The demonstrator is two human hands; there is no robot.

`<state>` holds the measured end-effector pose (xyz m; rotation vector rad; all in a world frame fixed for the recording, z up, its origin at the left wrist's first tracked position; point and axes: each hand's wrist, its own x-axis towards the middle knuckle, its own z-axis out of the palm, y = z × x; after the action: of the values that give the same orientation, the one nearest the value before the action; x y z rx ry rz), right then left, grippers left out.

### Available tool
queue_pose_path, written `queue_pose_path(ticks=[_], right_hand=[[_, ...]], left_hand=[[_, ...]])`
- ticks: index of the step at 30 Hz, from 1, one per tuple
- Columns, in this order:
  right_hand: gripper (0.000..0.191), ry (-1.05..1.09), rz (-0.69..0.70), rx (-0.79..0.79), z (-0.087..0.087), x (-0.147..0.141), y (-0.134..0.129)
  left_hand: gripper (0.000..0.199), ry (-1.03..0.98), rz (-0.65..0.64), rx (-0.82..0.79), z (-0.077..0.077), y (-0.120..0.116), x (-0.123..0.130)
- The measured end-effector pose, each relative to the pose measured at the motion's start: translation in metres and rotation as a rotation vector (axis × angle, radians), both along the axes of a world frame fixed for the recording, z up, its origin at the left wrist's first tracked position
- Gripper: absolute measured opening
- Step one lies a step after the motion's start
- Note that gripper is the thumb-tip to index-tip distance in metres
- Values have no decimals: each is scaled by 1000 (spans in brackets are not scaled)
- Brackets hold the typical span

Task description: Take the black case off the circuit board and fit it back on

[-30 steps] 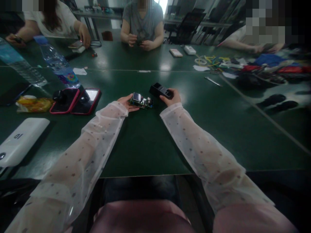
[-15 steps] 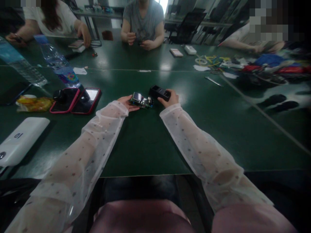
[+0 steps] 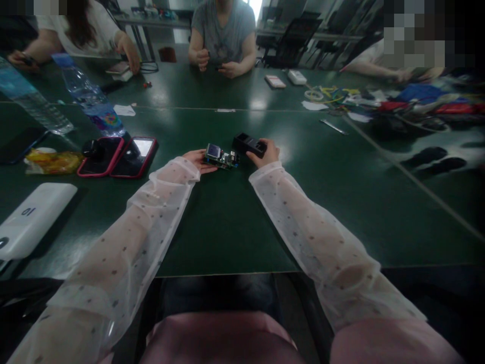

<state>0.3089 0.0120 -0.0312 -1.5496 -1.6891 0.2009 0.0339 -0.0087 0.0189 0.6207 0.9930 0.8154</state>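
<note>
Just above the green table (image 3: pixel 227 217), my left hand (image 3: pixel 197 161) is closed on the left end of a small circuit board (image 3: pixel 223 157). A little square screen (image 3: pixel 214 150) sits on the board's left part, and metal connectors show at its right end. My right hand (image 3: pixel 267 153) grips a black plastic case (image 3: pixel 247 144) by its right end, fingers wrapped round it. The case is hollow, its open left end facing the circuit board. Board and case lie very close together; whether they touch I cannot tell.
On the left are a water bottle (image 3: pixel 89 96), a pink-edged phone (image 3: pixel 134 157), a yellow snack packet (image 3: pixel 53 163) and a white power bank (image 3: pixel 38 217). Cables (image 3: pixel 333 95) pile up at the back right near a metal tool (image 3: pixel 333 127). Co-workers sit across the table.
The circuit board has tilted slightly, so its screen looks darker now. Both hands stay nearly in place. Across the table, the middle co-worker's hands have shifted a little.
</note>
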Motion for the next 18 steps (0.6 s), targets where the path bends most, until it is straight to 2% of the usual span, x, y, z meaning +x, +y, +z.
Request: queue_pose_path(ticks=[7, 12, 15, 18], right_hand=[[60, -19, 5, -1, 5, -2, -5], [57, -53, 5, 14, 6, -1, -5], [61, -64, -25, 30, 5, -1, -3], [66, -53, -49, 34, 4, -1, -2]], left_hand=[[48, -4, 18, -7, 0, 0, 0], [46, -24, 25, 21, -7, 4, -1], [44, -42, 17, -8, -9, 7, -2], [44, -49, -3, -43, -5, 4, -2]])
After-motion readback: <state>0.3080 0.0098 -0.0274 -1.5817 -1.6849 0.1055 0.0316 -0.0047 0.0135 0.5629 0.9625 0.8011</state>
